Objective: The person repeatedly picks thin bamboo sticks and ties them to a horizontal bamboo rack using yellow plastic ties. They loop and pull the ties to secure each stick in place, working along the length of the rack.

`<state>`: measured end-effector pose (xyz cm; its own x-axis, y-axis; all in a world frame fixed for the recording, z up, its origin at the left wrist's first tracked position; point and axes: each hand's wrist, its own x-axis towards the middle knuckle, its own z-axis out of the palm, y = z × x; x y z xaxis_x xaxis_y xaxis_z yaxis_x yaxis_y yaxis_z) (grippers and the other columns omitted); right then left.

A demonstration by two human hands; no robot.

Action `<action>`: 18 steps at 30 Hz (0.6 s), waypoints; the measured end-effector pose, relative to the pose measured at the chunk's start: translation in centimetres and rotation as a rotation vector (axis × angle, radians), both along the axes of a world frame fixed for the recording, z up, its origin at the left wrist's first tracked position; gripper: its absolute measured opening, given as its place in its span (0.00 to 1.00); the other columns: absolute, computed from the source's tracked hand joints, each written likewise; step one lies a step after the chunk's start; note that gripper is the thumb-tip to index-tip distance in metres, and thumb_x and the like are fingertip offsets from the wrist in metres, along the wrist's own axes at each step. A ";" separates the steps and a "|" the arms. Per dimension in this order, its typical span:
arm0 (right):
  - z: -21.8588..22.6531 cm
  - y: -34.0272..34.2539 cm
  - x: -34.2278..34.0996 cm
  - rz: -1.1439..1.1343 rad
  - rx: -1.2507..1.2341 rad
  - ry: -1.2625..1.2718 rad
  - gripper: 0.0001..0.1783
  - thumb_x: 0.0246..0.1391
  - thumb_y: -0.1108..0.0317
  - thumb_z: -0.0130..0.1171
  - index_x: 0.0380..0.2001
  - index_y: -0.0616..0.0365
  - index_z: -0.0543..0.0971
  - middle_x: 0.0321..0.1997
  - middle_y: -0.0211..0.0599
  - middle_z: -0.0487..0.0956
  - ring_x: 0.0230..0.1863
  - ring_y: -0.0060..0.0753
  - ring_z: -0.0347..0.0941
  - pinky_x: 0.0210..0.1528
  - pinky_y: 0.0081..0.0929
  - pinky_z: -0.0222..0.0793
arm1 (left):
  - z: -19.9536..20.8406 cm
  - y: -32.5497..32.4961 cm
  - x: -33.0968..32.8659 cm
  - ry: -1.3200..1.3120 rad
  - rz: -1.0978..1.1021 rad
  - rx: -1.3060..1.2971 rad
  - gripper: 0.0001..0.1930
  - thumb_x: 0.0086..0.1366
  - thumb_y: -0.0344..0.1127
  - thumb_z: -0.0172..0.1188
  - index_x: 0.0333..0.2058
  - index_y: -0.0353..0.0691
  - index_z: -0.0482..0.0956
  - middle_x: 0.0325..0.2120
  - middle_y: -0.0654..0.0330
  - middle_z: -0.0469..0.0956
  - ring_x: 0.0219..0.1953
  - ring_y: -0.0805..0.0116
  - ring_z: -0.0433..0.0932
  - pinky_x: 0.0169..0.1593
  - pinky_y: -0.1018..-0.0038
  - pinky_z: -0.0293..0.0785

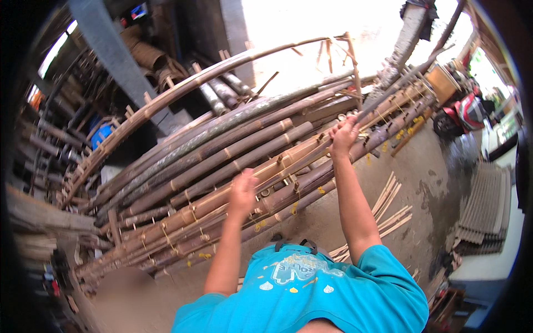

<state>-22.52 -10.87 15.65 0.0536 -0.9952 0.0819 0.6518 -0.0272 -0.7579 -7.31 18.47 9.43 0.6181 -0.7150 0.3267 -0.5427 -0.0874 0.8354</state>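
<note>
My right hand (pixel 344 136) is closed around a long, thin bamboo strip (pixel 408 76), which slants from the upper right down toward my left hand. My left hand (pixel 242 192) is smeared by motion, above the bamboo near the strip's lower part; its fingers do not show clearly. Below both hands lies a long bamboo frame (pixel 286 195), made of poles lying side by side. Small upright pegs stand along it, and yellow ties (pixel 259 226) are knotted around its poles.
Thick bamboo poles (pixel 233 145) lie stacked beyond the frame, under a curved pole with pegs (pixel 150 111). Loose thin strips (pixel 388 208) rest on the floor at right. A red motorbike (pixel 466 112) and stacked corrugated sheets (pixel 483 205) are farther right. A grey post (pixel 114 47) stands at back left.
</note>
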 end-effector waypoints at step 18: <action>10.3 -8.0 -16.5 0.318 -0.489 0.456 0.27 0.61 0.81 0.48 0.58 0.43 0.56 0.42 0.42 0.76 0.40 0.34 0.80 0.44 0.35 0.80 | -2.0 -6.6 -3.7 0.029 -0.120 0.571 0.21 0.64 0.53 0.57 0.36 0.39 0.83 0.27 0.49 0.82 0.35 0.51 0.81 0.41 0.62 0.74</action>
